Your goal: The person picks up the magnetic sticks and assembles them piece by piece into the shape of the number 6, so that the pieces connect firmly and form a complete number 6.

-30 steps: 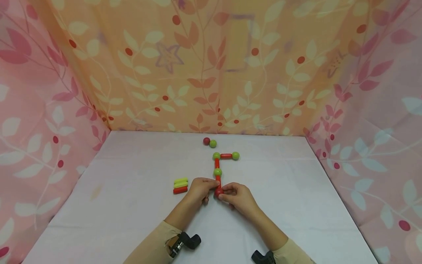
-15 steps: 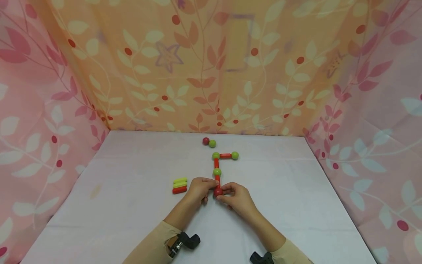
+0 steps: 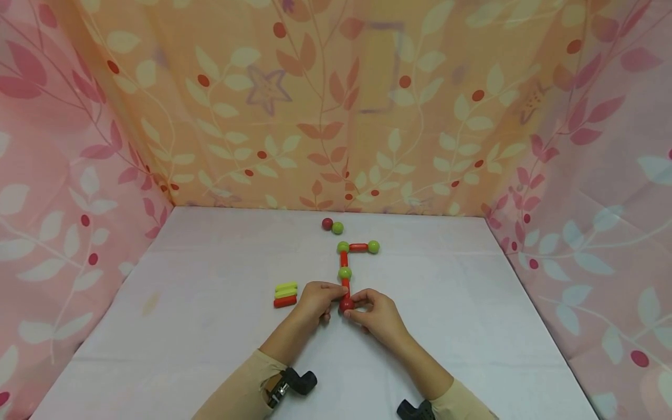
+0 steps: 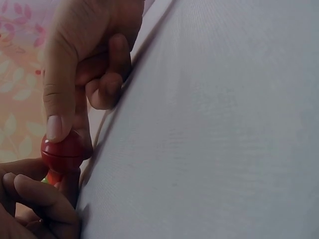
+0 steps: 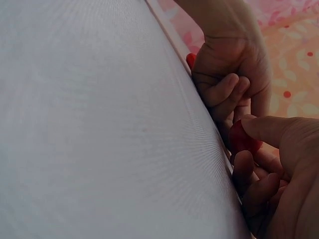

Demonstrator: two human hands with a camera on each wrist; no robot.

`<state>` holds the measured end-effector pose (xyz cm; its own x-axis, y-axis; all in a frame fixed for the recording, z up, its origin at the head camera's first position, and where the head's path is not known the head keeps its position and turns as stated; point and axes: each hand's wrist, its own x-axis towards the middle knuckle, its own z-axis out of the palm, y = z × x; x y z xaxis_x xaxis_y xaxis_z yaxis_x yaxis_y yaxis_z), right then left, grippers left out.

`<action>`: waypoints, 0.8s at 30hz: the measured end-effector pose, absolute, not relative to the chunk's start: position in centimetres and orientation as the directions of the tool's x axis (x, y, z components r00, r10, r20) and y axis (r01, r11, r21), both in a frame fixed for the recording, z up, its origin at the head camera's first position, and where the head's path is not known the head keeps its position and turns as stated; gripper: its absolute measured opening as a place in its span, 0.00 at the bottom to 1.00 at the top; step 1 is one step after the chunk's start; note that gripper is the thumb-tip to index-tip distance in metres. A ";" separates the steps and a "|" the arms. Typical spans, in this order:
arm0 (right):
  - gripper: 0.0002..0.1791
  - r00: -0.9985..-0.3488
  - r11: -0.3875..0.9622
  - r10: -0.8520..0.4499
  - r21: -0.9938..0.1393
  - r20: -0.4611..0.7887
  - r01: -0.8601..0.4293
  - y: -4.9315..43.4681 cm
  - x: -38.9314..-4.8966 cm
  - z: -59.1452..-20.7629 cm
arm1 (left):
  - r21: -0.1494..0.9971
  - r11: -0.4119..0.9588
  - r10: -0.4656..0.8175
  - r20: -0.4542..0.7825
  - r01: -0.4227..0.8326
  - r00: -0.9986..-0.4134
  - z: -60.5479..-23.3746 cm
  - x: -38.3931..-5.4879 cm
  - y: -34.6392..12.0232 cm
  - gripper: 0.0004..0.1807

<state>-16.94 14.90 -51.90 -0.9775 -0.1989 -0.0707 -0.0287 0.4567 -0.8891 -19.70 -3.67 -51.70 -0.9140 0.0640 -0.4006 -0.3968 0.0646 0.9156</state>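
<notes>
A chain of green balls and red sticks lies on the white table, with a red ball [image 3: 346,304] at its near end. My right hand [image 3: 381,317] pinches this red ball between thumb and fingers; the right wrist view shows the thumb on the ball [image 5: 244,138]. From the other side, my left hand [image 3: 317,301] pinches the near red stick [image 3: 346,283] just beyond the ball. Beyond that stick come a green ball [image 3: 344,272], a second red stick [image 3: 343,259] and a corner green ball [image 3: 343,247]. A third red stick [image 3: 359,247] runs right to another green ball [image 3: 373,247].
Left of my left hand, two yellow-green sticks [image 3: 286,290] and a red stick [image 3: 285,301] lie side by side. A loose red ball [image 3: 327,224] and a green ball [image 3: 338,228] sit near the table's far edge. Patterned cloth [image 3: 236,116] surrounds the table.
</notes>
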 end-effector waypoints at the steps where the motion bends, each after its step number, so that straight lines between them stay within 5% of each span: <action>1: 0.19 -0.977 0.455 -0.200 -0.890 -0.070 -0.029 14.9 -16.9 -51.9 | 0.917 0.068 0.067 -0.398 -0.394 -0.915 -51.7 -19.7 -3.7 0.15; 12: 0.19 -0.975 0.437 -0.210 -0.899 -0.066 -0.033 15.0 -17.0 -51.9 | 0.913 0.207 0.063 -0.371 -0.351 -0.927 -50.8 -19.7 -5.0 0.13; 24: 0.19 -0.974 0.423 -0.207 -0.906 -0.088 -0.008 15.0 -17.2 -52.1 | 0.848 0.528 0.138 -0.126 -0.035 -0.982 -48.2 -20.7 -12.8 0.14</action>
